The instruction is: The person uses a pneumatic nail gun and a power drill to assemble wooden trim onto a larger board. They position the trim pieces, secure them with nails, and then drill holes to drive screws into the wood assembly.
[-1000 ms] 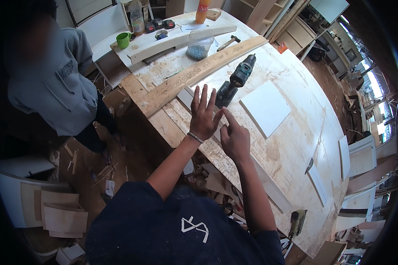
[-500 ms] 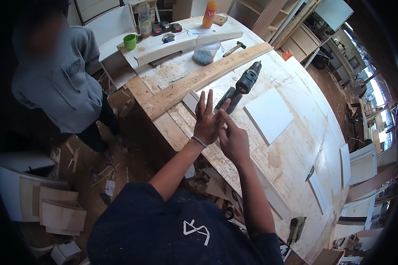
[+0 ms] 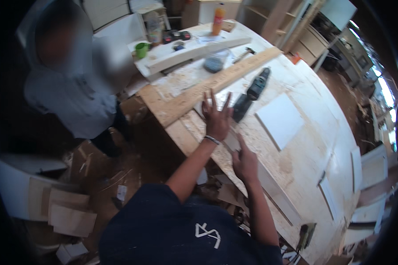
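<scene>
My left hand [image 3: 218,120] hovers over the near edge of the workbench [image 3: 296,170], fingers spread and nothing in it. Apart from it, to the lower right, is my right hand [image 3: 246,163], its index finger stretched out and the other fingers partly hidden; I see no object in it. Just beyond my hands a cordless drill [image 3: 258,84] lies on its side. To its right is a square white panel [image 3: 280,120]. Under and beside my hands, a long narrow white board [image 3: 274,183] runs along the bench's near edge.
A wooden plank [image 3: 225,81] crosses the bench; past it are a clear tub [image 3: 215,62], a hammer [image 3: 243,54], an orange bottle [image 3: 218,20] and a green cup [image 3: 141,50]. A person in a grey hoodie [image 3: 70,97] stands left. A dark tool [image 3: 305,235] lies at the near corner.
My hands have drawn apart: the right index finger no longer meets the left hand's fingers, and the left fingers are spread wider. The person at the left has raised a blurred arm. The view has shifted slightly.
</scene>
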Tool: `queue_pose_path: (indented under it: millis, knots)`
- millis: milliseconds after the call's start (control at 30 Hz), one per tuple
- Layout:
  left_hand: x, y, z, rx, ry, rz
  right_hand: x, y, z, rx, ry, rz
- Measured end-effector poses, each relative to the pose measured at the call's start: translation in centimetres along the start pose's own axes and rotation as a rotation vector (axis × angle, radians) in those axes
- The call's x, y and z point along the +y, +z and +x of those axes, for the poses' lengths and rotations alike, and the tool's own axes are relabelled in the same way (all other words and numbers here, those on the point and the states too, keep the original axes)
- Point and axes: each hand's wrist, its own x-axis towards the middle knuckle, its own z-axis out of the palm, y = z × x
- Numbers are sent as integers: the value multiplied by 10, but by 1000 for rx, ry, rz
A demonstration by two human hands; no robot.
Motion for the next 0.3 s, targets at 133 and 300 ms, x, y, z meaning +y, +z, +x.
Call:
queue_pose_path:
  millis: [133,300]
  knots:
    - [2,-5,1,-29,-2,14,31,3,-32,-94,142,-1]
    - [-6,-11,-9,-106,-30,48,67,11,-75,-138,286,-2]
